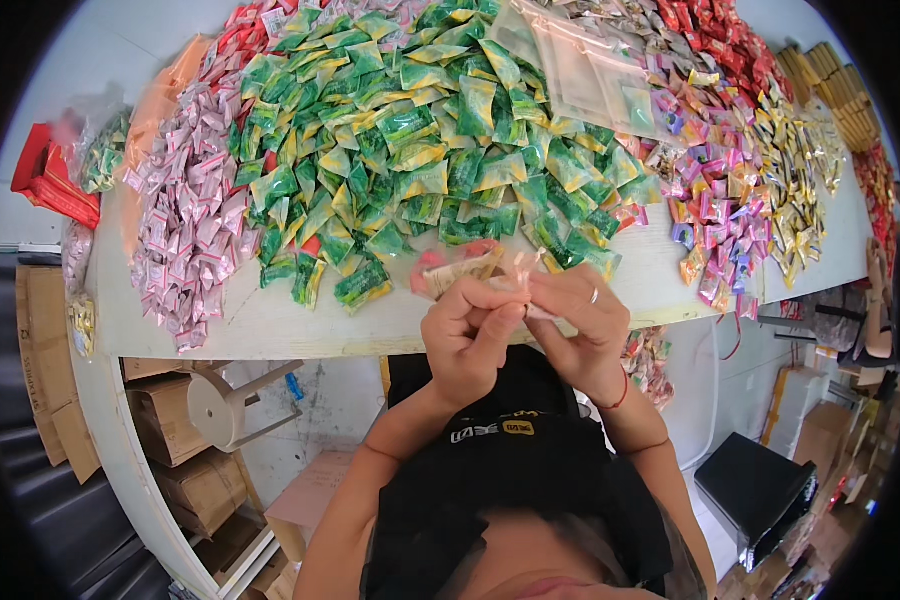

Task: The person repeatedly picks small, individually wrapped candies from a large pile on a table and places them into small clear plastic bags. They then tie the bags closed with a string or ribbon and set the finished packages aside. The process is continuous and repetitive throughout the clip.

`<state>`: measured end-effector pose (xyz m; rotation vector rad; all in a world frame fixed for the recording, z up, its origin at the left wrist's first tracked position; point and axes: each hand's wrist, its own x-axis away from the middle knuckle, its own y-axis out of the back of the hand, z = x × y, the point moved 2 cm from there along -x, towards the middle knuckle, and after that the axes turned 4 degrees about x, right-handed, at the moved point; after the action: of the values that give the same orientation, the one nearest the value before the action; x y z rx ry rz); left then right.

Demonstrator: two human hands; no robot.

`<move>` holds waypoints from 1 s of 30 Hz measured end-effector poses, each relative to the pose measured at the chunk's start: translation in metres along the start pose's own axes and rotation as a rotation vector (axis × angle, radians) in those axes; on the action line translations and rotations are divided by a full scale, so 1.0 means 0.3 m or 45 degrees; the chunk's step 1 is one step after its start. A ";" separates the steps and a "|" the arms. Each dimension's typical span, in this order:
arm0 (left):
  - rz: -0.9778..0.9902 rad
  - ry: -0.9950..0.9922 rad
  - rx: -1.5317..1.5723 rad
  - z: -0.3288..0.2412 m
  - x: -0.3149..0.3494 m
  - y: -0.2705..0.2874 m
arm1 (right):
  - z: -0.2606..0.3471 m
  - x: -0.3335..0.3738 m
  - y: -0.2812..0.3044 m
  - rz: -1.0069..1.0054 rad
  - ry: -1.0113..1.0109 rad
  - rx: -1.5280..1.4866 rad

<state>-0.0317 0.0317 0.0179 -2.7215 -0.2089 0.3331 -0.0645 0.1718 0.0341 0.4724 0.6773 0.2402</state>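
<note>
At the table's near edge, a small clear plastic bag (442, 275) with a few wrapped pieces inside is held up by both hands. My left hand (470, 335) pinches its gathered end between thumb and fingers. Close beside it, my right hand (585, 318), with a ring and a red wrist cord, closes on the same end. What lies right between the fingertips is partly hidden. Just beyond the hands spreads a large heap of green-and-yellow wrapped packets (400, 140).
Pale pink packets (192, 210) lie left on the white table (270, 335). Peach translucent pouches (600, 85) rest on the heap. Purple-and-orange packets (720, 210), yellow packets (795, 180) and red packets (725, 45) lie right. Below stand cardboard boxes (200, 490), a stool (220, 408) and a black bin (755, 490).
</note>
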 end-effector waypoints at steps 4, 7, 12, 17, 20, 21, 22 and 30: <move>0.014 0.079 0.183 0.009 -0.005 -0.001 | 0.009 0.003 -0.001 0.019 -0.061 -0.310; 0.172 0.125 0.233 0.005 0.000 -0.005 | -0.062 0.018 0.038 0.120 0.022 -0.354; 0.441 0.264 0.377 0.000 -0.004 0.006 | -0.065 -0.029 0.034 -0.025 -0.306 -0.710; 0.230 0.324 -0.030 0.013 0.006 -0.014 | -0.087 0.009 -0.014 0.070 -0.307 -0.759; 0.377 -0.218 -0.454 0.033 0.037 -0.070 | -0.053 0.003 -0.019 -0.145 -0.364 -0.449; 0.473 -0.526 -0.675 0.019 0.032 -0.088 | -0.055 0.005 -0.009 -0.156 -0.396 -0.313; 0.372 -0.376 -0.535 0.029 0.047 -0.082 | -0.061 0.008 -0.002 -0.167 -0.427 -0.178; -0.101 0.079 0.418 0.073 0.002 -0.039 | -0.099 0.022 0.027 0.332 -0.379 -1.161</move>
<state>-0.0379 0.0503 0.0029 -2.3885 -0.2226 0.2361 -0.0793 0.1912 0.0143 -0.2834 0.1623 0.6691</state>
